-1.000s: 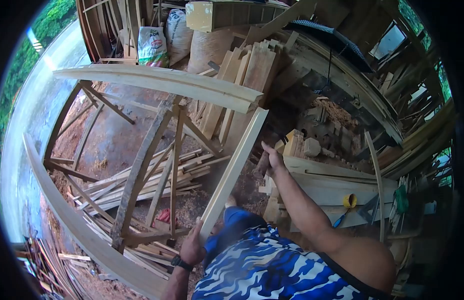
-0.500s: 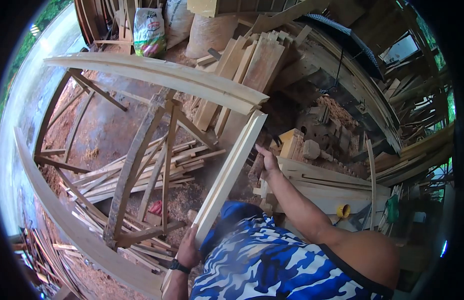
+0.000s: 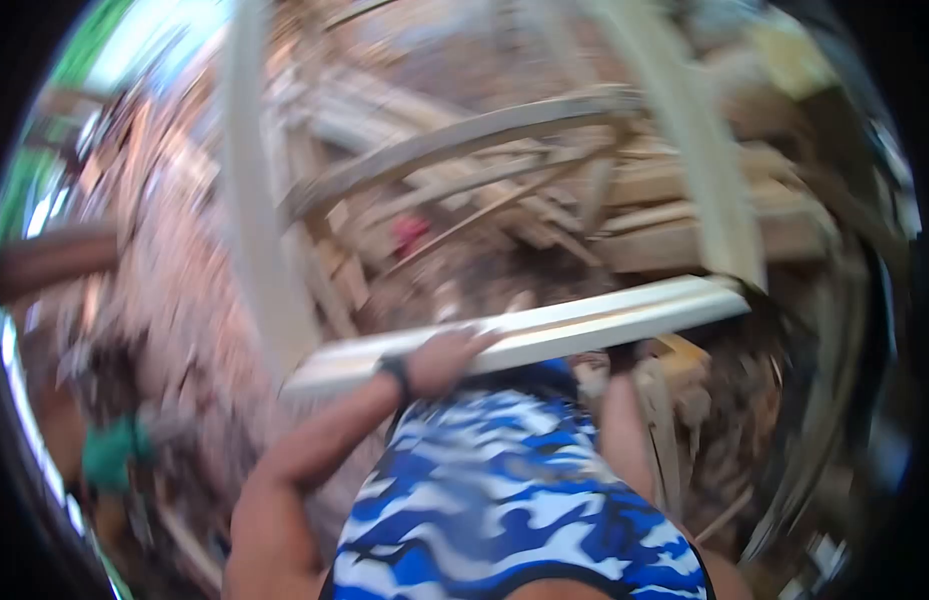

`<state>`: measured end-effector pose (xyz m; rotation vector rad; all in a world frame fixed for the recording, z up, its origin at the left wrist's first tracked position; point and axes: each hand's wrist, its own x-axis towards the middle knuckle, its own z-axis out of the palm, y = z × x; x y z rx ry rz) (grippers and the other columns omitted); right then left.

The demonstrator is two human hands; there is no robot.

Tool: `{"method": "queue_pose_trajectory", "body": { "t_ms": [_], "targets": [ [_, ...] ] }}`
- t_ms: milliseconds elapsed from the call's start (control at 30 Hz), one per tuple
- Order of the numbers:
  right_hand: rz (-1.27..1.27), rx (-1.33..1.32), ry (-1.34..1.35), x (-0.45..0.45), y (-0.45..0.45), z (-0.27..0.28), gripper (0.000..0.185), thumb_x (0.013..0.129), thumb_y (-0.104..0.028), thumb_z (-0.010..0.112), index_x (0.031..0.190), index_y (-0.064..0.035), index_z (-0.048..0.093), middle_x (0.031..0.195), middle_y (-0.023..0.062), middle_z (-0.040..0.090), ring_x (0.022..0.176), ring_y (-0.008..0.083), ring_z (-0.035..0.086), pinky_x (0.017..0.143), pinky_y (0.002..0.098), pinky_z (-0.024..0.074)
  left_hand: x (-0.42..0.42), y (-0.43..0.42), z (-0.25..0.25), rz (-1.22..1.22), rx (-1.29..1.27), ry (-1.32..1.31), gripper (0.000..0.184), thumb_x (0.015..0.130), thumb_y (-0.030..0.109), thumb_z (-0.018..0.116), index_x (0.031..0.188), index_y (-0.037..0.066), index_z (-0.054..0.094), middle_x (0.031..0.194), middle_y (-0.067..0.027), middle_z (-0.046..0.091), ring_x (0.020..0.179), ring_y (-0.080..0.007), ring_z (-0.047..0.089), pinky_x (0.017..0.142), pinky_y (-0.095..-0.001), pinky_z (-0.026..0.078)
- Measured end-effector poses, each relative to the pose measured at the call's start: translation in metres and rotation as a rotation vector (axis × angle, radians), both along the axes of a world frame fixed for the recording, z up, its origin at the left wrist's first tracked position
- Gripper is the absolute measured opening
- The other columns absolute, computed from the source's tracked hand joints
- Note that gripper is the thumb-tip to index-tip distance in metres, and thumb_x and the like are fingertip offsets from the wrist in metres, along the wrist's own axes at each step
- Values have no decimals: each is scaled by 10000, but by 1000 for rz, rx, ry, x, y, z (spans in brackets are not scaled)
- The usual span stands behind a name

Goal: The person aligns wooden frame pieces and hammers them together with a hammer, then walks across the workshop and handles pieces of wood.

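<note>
Pale grooved board [image 3: 604, 320]: it lies crosswise in front of your blue-and-white patterned top [image 3: 494, 480], its right end slightly farther from you than its left. Your left hand [image 3: 449, 362], with a dark wristband [image 3: 393, 379] at the wrist, grasps the board left of its middle, fingers laid over the upper face. Your right hand [image 3: 624, 358] is beneath the far half, near the board's lower edge; it is partly hidden and blurred, so the state of its fingers cannot be told. Beyond, a left plank [image 3: 254, 200] and a right plank [image 3: 699, 150] run away from you, each with its near end beside one board end. A curved crosspiece [image 3: 464, 138] spans between them; a red item [image 3: 409, 235] lies below it.
</note>
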<state>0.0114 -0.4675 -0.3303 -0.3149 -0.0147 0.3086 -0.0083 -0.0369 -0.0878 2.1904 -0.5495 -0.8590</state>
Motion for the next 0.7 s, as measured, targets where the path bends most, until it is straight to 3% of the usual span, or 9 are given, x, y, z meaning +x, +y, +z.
{"method": "queue_pose_trajectory", "body": {
  "t_ms": [100, 167, 233, 367, 433, 467, 567, 633, 700],
  "targets": [
    [-92, 884, 590, 12, -24, 0, 589, 991, -440, 344, 1469, -99, 294, 1503, 110, 315, 1394, 256, 270, 1153, 443, 195, -1, 59, 32, 269, -30, 83, 737, 764, 180, 663, 1429, 86, 358, 1197, -287, 568, 1075, -440, 563, 957, -447, 440],
    [-91, 1035, 648, 20, -17, 31, 572, 992, -416, 348, 1462, -92, 305, 1489, 118, 339, 1392, 252, 280, 1146, 442, 210, 11, 157, 11, 573, 231, -265, 598, 745, 187, 697, 1285, 21, 502, 1131, -260, 593, 1021, -437, 571, 916, -439, 457],
    [-326, -359, 717, 33, -3, 58, 609, 964, -455, 376, 1461, -107, 319, 1503, 96, 340, 1394, 289, 290, 1148, 478, 211, 24, 262, 21, 819, 552, -876, 655, 778, 343, 711, 1228, -83, 500, 1232, -283, 528, 1151, -413, 507, 985, -436, 420],
    [-327, -423, 723, 39, 30, 104, 592, 977, -451, 363, 1423, -62, 343, 1472, 120, 366, 1363, 265, 325, 1140, 423, 241, 24, 339, 26, 1398, 720, -440, 747, 736, 410, 755, 1234, -94, 518, 1213, -258, 588, 1083, -397, 585, 940, -413, 468],
    [-289, -486, 661, 40, 26, 103, 592, 977, -453, 360, 1424, -65, 344, 1471, 120, 369, 1360, 269, 327, 1143, 431, 234, 22, 337, 12, 1543, 116, 3, 615, 714, 380, 757, 1127, -53, 618, 1094, -234, 656, 981, -377, 640, 875, -400, 503],
    [-245, -541, 602, 42, 25, 101, 592, 977, -456, 357, 1424, -68, 346, 1469, 121, 372, 1358, 272, 328, 1146, 439, 227, 16, 337, 2, 1280, 457, -217, 453, 717, 326, 729, 1011, -14, 673, 985, -218, 684, 926, -351, 660, 833, -398, 514],
    [-376, -450, 734, 46, 43, 126, 619, 949, -504, 384, 1413, -94, 386, 1466, 129, 373, 1348, 319, 336, 1129, 528, 227, 4, 353, -22, 1135, 424, -346, 403, 705, 270, 706, 997, -5, 667, 936, -227, 680, 887, -361, 659, 809, -418, 517],
    [-258, -346, 549, 51, -45, 37, 664, 918, -551, 414, 1404, -99, 405, 1459, 137, 377, 1339, 341, 341, 1107, 571, 243, 1, 353, -24, 1133, 360, -318, 396, 701, 277, 696, 974, -8, 659, 934, -230, 672, 903, -372, 648, 804, -427, 515],
    [-31, 866, 702, 49, -62, 31, 662, 918, -552, 415, 1404, -101, 407, 1454, 137, 381, 1338, 337, 343, 1104, 571, 250, -4, 340, -12, 1085, 350, -364, 378, 716, 245, 666, 993, -11, 657, 903, -182, 685, 825, -294, 661, 762, -371, 517]
  ]
}}
